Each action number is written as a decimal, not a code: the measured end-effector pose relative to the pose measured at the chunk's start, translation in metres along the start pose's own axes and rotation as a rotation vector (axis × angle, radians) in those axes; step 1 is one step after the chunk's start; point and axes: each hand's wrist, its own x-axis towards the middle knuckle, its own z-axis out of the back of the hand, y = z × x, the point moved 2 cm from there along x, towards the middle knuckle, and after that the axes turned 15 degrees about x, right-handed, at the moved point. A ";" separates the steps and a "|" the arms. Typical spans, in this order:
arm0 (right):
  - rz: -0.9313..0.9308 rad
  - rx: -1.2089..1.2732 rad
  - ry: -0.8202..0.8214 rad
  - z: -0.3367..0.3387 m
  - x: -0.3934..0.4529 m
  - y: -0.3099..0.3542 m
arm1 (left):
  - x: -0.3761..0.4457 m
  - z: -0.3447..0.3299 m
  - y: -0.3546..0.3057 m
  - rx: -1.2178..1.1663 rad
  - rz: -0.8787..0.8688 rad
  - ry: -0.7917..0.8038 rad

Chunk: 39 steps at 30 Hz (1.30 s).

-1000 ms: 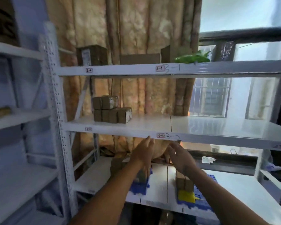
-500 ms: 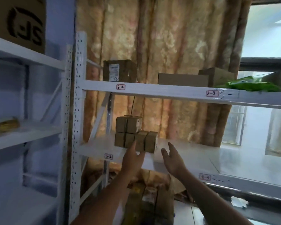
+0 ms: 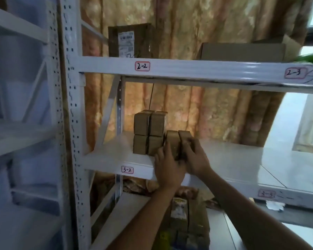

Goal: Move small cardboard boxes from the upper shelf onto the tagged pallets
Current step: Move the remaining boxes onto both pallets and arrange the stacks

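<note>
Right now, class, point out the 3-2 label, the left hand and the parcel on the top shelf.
3-2 label [image 3: 127, 170], head view, middle of the tag.
Left hand [image 3: 167, 167], head view, back of the hand.
Parcel [image 3: 132, 40], head view, its front face.

Six small cardboard boxes [image 3: 149, 131] sit on one white shelf board [image 3: 116, 156]: four stacked two by two, two more side by side just to their right. Two bare hands reach in, the left hand [image 3: 167, 167] and the right hand [image 3: 195, 156]. On the shelf above [image 3: 206, 69] stand two larger cardboard boxes, one labelled [image 3: 131, 40], one plain [image 3: 242, 51]. Four red-bordered shelf tags show: "2-2" [image 3: 142, 66], "2-3" [image 3: 294, 73], "3-2" [image 3: 127, 170] and one blurred [image 3: 266, 193].
</note>
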 end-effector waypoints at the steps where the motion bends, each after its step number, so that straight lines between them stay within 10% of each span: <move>1: 0.004 -0.028 -0.034 0.001 0.002 -0.001 | 0.002 0.001 -0.001 -0.039 0.048 0.007; 24: -0.030 0.324 -0.262 0.036 -0.044 0.006 | -0.009 0.024 0.000 -0.508 0.151 0.377; 39: -0.020 0.478 -0.233 0.193 -0.196 -0.010 | -0.183 0.010 -0.126 -0.947 0.151 0.278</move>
